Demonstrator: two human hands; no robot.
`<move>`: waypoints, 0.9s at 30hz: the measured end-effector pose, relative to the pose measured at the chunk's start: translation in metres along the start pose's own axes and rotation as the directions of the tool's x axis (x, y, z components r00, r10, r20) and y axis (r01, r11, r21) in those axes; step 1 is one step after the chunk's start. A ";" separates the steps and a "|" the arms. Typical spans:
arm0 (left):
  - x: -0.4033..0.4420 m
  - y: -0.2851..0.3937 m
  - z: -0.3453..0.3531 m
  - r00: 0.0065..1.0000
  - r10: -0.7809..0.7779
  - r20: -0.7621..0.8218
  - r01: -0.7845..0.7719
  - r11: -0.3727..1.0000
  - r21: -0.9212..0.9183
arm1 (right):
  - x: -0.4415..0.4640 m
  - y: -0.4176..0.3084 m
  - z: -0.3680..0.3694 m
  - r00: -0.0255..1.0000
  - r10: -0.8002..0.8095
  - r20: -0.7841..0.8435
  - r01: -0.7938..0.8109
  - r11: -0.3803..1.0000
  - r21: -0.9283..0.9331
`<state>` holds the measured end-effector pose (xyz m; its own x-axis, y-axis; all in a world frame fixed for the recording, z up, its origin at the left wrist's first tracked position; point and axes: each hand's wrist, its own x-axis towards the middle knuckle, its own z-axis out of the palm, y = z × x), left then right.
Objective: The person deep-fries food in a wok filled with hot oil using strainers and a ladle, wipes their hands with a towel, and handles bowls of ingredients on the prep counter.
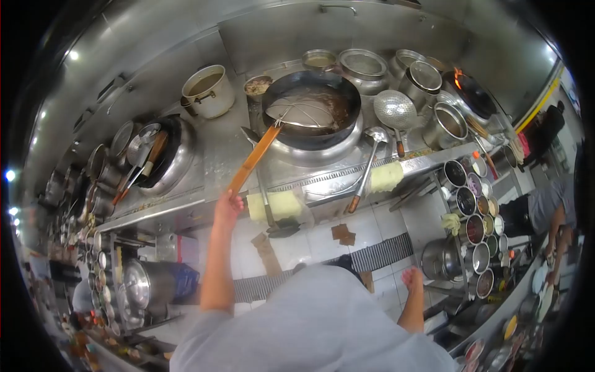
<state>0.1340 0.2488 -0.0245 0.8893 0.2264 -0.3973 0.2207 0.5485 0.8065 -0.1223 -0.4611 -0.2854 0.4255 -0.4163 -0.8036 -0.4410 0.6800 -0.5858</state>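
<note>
My left hand (230, 202) is closed round the lower end of a long wooden handle (255, 159). The handle belongs to a wide mesh strainer (301, 112), which rests in a black wok (313, 141) over dark, bubbling liquid. Down by my right side, away from the counter, my right hand (411, 278) has its fingers curled in, with nothing seen in it. A ladle (368, 168) and a perforated skimmer (395, 111) lie right of the wok. Yellow cloths (277, 205) hang at the counter's front edge.
A white pot (209, 92) stands behind and left of the wok. Another wok (170, 158) sits farther left. Flames rise by a wok (469, 94) at the right. Ingredient bowls (466, 201) line a rack at the right, near another person (551, 208).
</note>
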 end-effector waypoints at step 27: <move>-0.081 -0.278 -0.063 0.782 -0.532 0.325 -0.097 0.412 0.906 | -0.198 0.305 -0.149 0.993 -0.033 -0.116 -0.043 0.798 -0.601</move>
<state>-0.0247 0.1292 -0.2441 0.7084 -0.3762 -0.5972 0.3676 -0.5256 0.7672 -0.4586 -0.2612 -0.3202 0.3457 -0.5055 -0.7905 -0.8452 0.1982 -0.4964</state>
